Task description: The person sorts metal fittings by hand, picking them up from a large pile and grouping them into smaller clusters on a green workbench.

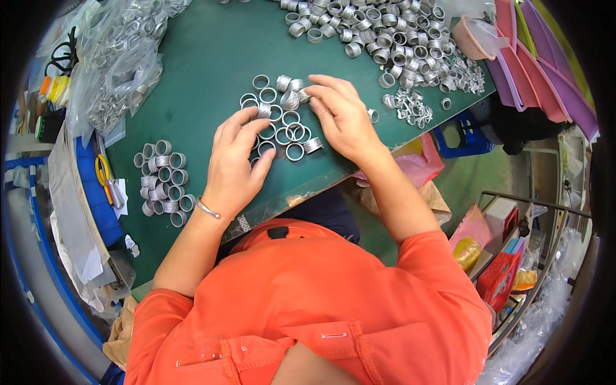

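1. Rings (282,122) of silvery metal, short and hollow, lie in a loose cluster near the front edge of the green worktop (205,64); most stand on end, a few lie tipped on their side.
2. They look light, stiff and smooth, so probably slippery; a pinch across the outer wall, or a fingertip hooked inside, seems the surest hold.
3. Left hand (234,163) rests at the cluster's left side, its fingers (253,128) curled and touching the nearest rings; whether it pinches one I cannot tell.
4. Right hand (343,115) lies on the cluster's right, fingertips pressed to rings at the upper edge, not clearly closed on any.
5. Further left sits a second group (163,183); a big heap (385,38) spreads at the far right.
6. Bags (122,64) of rings and yellow-handled scissors (102,173) lie at the left.
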Demonstrator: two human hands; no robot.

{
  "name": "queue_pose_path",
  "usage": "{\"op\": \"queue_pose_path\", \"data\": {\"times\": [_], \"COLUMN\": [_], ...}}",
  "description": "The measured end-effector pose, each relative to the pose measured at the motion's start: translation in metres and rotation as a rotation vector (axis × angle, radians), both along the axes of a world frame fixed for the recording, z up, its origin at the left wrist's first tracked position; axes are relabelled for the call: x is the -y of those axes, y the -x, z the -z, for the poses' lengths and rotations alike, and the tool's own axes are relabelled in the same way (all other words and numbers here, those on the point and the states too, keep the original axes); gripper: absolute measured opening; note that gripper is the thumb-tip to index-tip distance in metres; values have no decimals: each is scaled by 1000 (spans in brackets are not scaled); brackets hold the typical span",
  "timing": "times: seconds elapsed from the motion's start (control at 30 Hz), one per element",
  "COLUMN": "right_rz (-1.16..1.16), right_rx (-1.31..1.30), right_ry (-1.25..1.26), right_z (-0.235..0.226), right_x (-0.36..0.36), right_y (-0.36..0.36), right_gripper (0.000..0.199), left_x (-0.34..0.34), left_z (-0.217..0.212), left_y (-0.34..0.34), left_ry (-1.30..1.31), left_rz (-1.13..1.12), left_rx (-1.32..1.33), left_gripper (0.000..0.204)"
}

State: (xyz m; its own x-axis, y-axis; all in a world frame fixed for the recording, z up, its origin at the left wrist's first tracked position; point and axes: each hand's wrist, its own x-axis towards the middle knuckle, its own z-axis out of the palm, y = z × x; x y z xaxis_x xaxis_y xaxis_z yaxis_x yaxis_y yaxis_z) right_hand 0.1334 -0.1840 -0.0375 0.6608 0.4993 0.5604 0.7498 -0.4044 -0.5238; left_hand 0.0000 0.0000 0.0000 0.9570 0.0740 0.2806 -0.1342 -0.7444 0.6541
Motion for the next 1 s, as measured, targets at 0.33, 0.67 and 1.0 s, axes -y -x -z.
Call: {"op": "queue_pose_path", "data": {"times": [0.33,0.67,1.0], "right_rz": [548,-211,-338], "right_rx": [165,-704,-1016], "right_ry": [465,-619,-877], "right_z": [-14,-28,-36], "right_x": [62,18,23], "right_y": [-46,-18,0], "right_gripper": [13,36,51], "left_x": [2,-5,-2], "left_z": [2,0,2], "left_y": [-1,4,5], "left_ry": [40,111,120], "left_rz": [9,-55,-40], "left_rx": [28,79,95], "left_gripper": [27,21,20]}}
